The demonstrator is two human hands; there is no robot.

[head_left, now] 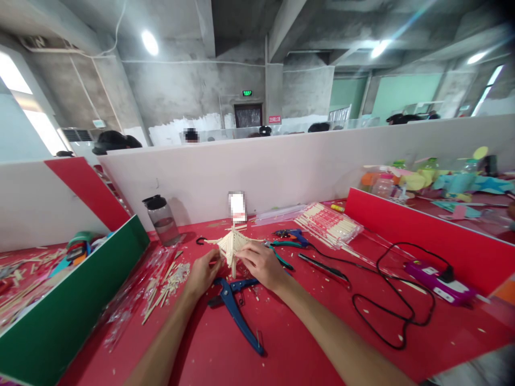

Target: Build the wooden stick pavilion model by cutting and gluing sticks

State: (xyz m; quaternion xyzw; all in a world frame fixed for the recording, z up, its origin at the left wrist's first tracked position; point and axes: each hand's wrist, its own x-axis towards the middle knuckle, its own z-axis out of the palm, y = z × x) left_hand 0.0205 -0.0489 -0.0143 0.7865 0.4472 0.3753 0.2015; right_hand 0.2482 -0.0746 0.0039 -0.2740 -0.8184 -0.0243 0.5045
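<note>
A small pale model built of thin wooden sticks (230, 242), with a pointed roof-like top and sticks jutting out to both sides, stands upright in front of me. My right hand (261, 264) pinches its right side between thumb and fingers. On its lower left side, the curled fingers of my left hand (204, 272) close at its edge; their tips are partly hidden. Just below both hands lies a blue hand cutter (237, 311) with its handles spread. Teal-handled pliers (286, 244) rest right beside my right hand.
A glue gun (292, 235), a black pen-like tool (324, 268) and bundled sticks (328, 225) lie right. A black cable loops to a purple power strip (440, 283). Stick offcuts (169, 284) and a water bottle (161, 221) are left. A phone (237, 207) leans on the white partition (193, 179).
</note>
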